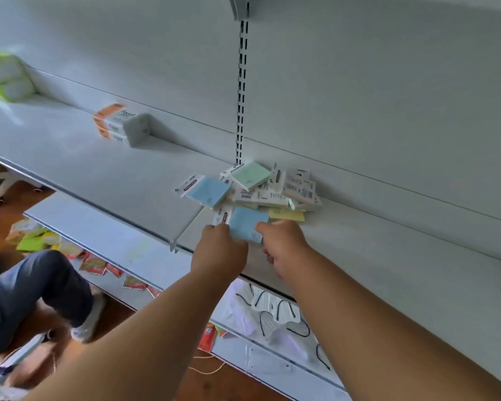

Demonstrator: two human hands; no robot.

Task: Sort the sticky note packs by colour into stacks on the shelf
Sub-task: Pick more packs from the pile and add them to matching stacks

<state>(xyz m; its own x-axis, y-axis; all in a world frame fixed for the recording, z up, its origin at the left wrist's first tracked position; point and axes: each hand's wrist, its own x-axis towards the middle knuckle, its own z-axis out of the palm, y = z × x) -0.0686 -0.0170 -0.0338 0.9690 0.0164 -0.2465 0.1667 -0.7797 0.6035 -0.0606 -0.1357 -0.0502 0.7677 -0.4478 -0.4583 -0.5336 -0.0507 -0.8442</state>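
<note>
Head view: two blue packs (207, 191), one green pack (250, 175)

Soft, even daylight fills the scene, bright on the pale shelf (104, 166) and its back panel, with no hard glare. Shadows are faint and diffuse: 1 falls to the right of the orange-and-white box (121, 123), another lies under the pile of sticky note packs (261, 188). The wide lens bends the shelf edges toward the corners, the green package (5, 76) at far left is smeared by motion blur, and the lower left floor area is soft and dim.
</note>
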